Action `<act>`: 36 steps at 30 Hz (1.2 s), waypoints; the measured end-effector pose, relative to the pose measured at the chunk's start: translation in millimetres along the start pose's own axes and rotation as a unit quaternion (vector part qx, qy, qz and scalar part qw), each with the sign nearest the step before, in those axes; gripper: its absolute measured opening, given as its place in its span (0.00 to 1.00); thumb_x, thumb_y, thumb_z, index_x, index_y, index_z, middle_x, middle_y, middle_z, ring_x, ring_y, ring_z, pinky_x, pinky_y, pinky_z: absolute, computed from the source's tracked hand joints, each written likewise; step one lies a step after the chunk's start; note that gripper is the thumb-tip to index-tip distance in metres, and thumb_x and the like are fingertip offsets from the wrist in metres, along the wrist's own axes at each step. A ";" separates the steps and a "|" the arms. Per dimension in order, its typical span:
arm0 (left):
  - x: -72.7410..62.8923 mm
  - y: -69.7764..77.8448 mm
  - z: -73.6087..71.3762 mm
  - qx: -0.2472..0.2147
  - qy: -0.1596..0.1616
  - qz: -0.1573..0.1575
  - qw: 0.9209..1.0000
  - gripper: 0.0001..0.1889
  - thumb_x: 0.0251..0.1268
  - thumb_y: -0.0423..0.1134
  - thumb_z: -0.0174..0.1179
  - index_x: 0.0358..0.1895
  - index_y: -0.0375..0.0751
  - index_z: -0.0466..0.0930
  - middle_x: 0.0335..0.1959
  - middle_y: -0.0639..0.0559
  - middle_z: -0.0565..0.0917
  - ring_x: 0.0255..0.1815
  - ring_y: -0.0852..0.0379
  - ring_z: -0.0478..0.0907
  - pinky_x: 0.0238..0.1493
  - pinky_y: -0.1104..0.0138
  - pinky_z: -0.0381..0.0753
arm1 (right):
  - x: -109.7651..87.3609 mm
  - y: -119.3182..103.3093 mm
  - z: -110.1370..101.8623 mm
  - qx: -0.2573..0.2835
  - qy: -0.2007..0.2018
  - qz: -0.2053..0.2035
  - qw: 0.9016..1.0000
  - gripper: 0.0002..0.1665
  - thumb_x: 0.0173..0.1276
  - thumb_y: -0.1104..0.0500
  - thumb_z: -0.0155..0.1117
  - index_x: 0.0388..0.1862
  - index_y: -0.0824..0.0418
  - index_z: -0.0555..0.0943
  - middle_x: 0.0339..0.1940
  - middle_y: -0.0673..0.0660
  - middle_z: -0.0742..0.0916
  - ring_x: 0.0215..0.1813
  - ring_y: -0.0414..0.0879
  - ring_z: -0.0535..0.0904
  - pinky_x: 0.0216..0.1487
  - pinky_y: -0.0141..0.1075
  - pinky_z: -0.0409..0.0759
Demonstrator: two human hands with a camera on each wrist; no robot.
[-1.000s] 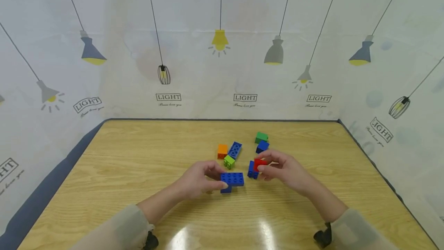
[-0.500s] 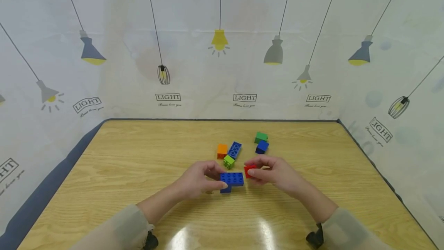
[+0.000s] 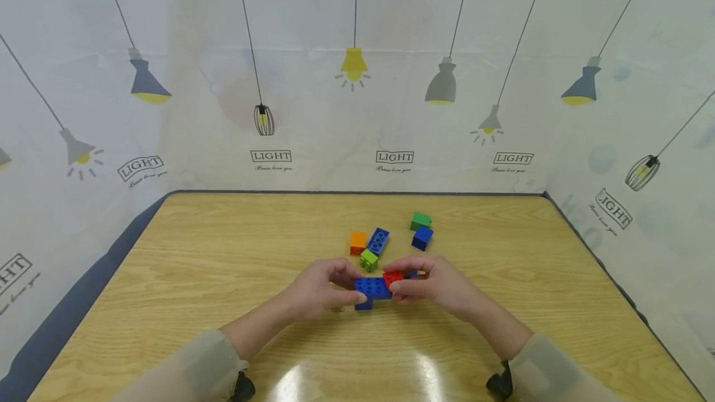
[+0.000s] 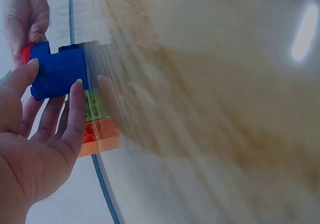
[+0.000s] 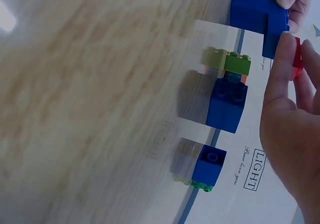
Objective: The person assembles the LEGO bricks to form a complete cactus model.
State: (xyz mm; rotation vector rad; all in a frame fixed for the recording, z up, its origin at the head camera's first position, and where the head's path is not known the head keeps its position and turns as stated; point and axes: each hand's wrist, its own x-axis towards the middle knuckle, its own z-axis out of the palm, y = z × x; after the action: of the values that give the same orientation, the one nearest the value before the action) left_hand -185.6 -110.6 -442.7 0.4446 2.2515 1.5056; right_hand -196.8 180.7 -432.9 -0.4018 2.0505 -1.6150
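My left hand [image 3: 321, 291] grips a long blue brick [image 3: 371, 288] that sits on a smaller blue brick [image 3: 364, 304]. In the left wrist view, the thumb and fingers of the left hand [image 4: 42, 149] hold these joined blue bricks [image 4: 65, 71] from two sides. A red brick [image 3: 392, 278] is pinched between thumb and fingers of my right hand [image 3: 447, 287]. It is over the right end of the long blue brick, and whether its studs are pressed in I cannot tell. The right wrist view shows the red brick [image 5: 298, 59] against that end, partly covered by fingers.
Behind the right hand is another blue brick [image 3: 413, 274], mostly hidden. Farther back lie a lime green brick [image 3: 368, 260], an orange brick [image 3: 358, 243], a blue brick with open underside [image 3: 378, 241], a blue brick [image 3: 422, 238] and a green brick [image 3: 421, 221]. A printed curtain surrounds the table [image 3: 223, 228].
My right hand has carried the red brick leftward from beside the separate blue brick onto the right end of the long blue brick. The left hand has stayed in place.
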 end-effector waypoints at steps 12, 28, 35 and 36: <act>0.9 -0.2 -0.5 0.002 -0.005 -0.006 1.000 0.13 0.72 0.41 0.76 0.55 0.48 0.87 0.49 0.50 0.90 0.48 0.53 0.85 0.41 0.59 0.92 | -0.9 -1.3 6.8 -0.011 -0.006 -0.002 1.000 0.29 0.76 0.56 0.77 0.68 0.69 0.80 0.60 0.66 0.84 0.50 0.53 0.92 0.54 0.48 0.94; 2.2 -2.0 -2.8 0.007 -0.016 -0.004 1.000 0.13 0.73 0.42 0.75 0.56 0.50 0.87 0.51 0.50 0.90 0.50 0.52 0.86 0.43 0.58 0.93 | 3.0 -6.7 4.2 -0.011 -0.014 0.009 1.000 0.23 0.76 0.56 0.77 0.64 0.65 0.86 0.53 0.61 0.90 0.50 0.51 0.91 0.55 0.48 0.93; 0.9 -1.8 -2.7 0.016 -0.016 0.014 1.000 0.12 0.74 0.42 0.75 0.55 0.48 0.87 0.50 0.50 0.90 0.50 0.53 0.86 0.44 0.59 0.93 | 5.0 -4.5 4.3 -0.004 -0.010 0.015 1.000 0.22 0.74 0.58 0.78 0.63 0.66 0.87 0.51 0.59 0.92 0.49 0.50 0.92 0.55 0.47 0.93; 0.9 -1.8 -2.4 0.016 -0.015 0.015 1.000 0.12 0.74 0.42 0.75 0.55 0.48 0.87 0.50 0.50 0.90 0.50 0.53 0.86 0.43 0.59 0.93 | 4.9 -4.3 4.4 -0.004 -0.009 0.017 1.000 0.22 0.74 0.58 0.78 0.63 0.66 0.87 0.51 0.60 0.91 0.49 0.50 0.91 0.55 0.47 0.93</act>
State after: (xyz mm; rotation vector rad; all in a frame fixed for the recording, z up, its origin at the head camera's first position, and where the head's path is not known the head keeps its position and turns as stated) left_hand -187.6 -112.7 -443.7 0.5086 2.2585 1.4680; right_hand -198.8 173.5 -430.6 -0.3823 2.0404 -1.5781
